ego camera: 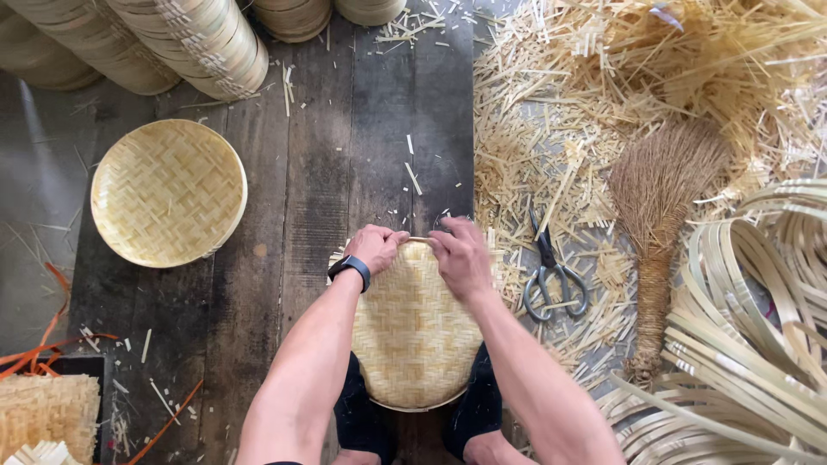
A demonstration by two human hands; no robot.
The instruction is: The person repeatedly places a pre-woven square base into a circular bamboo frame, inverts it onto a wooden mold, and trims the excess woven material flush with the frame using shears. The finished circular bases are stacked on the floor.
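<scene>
Dark wooden planks [345,155] are lying under me, and pale bamboo offcuts [551,112] are littering the ground to my right. Looking down from my head, I am counting two shallow woven trays: one finished round tray [168,192] is sitting flat on the planks to my left, holding nothing, and one unfinished woven tray [413,331] is resting between my knees, also holding nothing. One pair of scissors [551,274] is lying among the offcuts just beside my right hand, one straw hand broom [659,224] is lying further right, and a heap of coiled bamboo strips [749,327] is spreading along the right edge. Stacks of bamboo hoops [164,43] are leaning at the top left. My left hand [375,248], with a dark wristband [351,269], is curling its fingers tight and pinching the tray's far rim. My right hand [461,257] is doing likewise, fingers pressed together on that same rim, the two hands near each other.
</scene>
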